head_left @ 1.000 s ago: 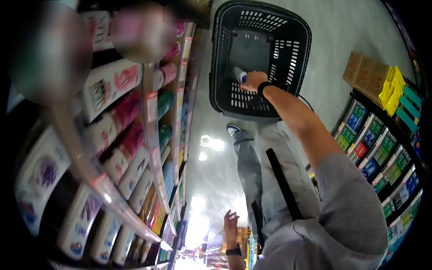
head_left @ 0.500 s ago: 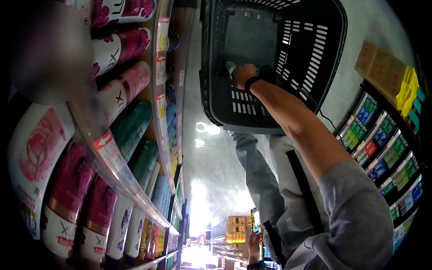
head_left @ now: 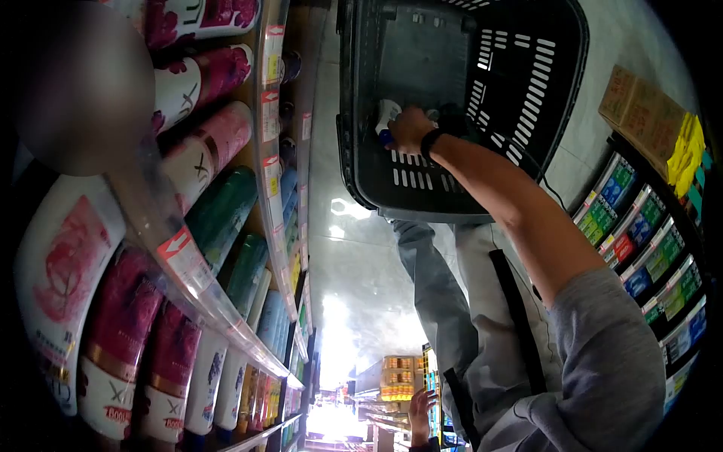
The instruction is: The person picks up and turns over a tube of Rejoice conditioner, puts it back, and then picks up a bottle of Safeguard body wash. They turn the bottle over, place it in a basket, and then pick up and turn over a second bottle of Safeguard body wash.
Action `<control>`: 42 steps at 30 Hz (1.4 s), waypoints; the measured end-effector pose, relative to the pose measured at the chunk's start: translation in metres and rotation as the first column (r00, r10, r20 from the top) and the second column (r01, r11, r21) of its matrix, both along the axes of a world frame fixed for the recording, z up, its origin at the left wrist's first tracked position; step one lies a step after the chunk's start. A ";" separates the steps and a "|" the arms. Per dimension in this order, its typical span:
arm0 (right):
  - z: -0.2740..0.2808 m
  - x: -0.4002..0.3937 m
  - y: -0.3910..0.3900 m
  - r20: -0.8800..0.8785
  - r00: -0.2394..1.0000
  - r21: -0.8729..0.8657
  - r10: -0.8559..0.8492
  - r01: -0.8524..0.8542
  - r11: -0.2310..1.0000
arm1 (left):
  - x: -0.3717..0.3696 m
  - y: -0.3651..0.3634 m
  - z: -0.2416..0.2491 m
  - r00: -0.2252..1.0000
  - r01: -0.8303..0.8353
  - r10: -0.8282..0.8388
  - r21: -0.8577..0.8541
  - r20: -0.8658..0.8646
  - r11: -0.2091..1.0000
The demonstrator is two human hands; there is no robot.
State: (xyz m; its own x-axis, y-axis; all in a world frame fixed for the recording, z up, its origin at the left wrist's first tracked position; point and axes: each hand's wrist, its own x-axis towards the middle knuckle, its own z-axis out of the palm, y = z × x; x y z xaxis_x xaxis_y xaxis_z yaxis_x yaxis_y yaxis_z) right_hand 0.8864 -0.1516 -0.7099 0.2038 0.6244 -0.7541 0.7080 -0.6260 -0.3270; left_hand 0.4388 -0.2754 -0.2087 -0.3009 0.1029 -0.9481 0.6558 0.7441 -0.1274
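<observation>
Two hands, the right hand [head_left: 412, 131] curled round one white bottle [head_left: 388, 117] inside one black basket [head_left: 363, 177], the left hand [head_left: 422, 410] well apart, fingers loosely spread, one cardboard box [head_left: 644, 109] beyond the basket.

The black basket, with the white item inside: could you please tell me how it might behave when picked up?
The basket should feel stiff, since its walls hold their shape. Its many slots suggest it is fairly light for its size. The white item inside looks smooth, so it may slide if tilted.
</observation>
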 end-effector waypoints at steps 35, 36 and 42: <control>0.371 -0.042 -0.211 -0.305 0.796 0.061 -0.523 0.565 0.823 | -0.087 0.059 -0.051 0.876 -0.101 -0.208 0.588 0.435 0.803; 0.374 -0.043 -0.207 -0.347 0.769 0.024 -0.537 0.580 0.814 | -0.094 0.055 -0.054 0.867 -0.149 -0.207 0.632 0.453 0.761; 0.376 -0.040 -0.182 -0.460 0.778 -0.011 -0.429 0.477 0.879 | -0.104 0.039 -0.080 0.934 -0.041 -0.198 0.637 0.299 0.770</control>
State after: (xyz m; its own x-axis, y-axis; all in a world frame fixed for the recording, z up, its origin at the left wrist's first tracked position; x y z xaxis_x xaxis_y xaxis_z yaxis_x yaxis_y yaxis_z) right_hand 0.8462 -0.3337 -0.3336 0.1484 0.6203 -0.7702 0.1181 -0.7844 -0.6089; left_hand 0.3345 -0.2365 -0.2883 0.0525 0.7142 -0.6980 0.6272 0.5203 0.5796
